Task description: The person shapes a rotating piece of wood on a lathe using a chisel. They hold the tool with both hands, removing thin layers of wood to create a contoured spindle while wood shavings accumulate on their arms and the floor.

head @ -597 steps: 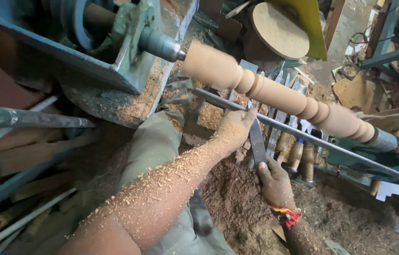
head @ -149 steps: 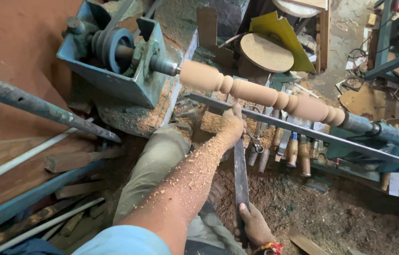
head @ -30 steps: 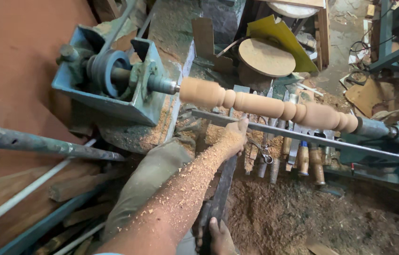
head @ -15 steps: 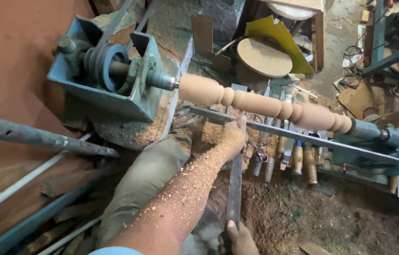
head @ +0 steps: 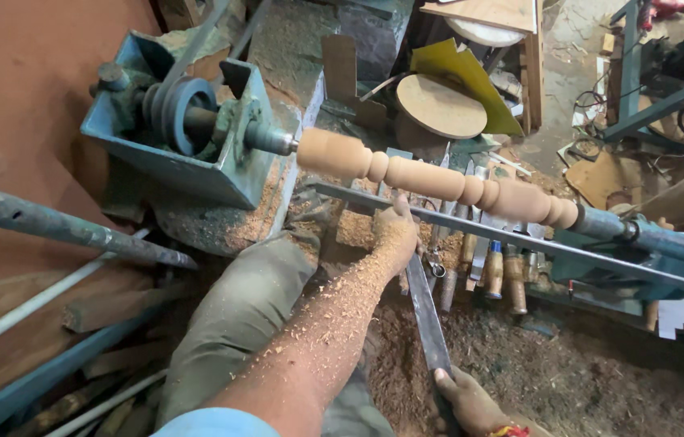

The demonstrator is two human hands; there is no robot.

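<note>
A pale turned wooden spindle [head: 439,178] with beads and grooves is mounted between the blue lathe headstock [head: 188,133] and the tailstock [head: 649,239]. My left hand [head: 394,235], dusted with sawdust, presses a long flat metal chisel [head: 427,316] against the steel tool rest bar [head: 520,239], just below the spindle's left half. My right hand [head: 471,400] grips the chisel's handle end at the bottom edge of the view. The chisel tip is hidden behind my left hand.
Several wooden-handled turning tools [head: 491,271] lean below the rest bar. Sawdust [head: 520,372] covers the floor and my trouser leg [head: 241,316]. A round wooden disc [head: 439,105] and yellow sheet [head: 459,69] lie behind the lathe. A grey pipe [head: 59,231] crosses at left.
My hands have shifted left along the tool rest from the spindle's middle toward its left part. My right hand stays on the chisel handle, now lower in view.
</note>
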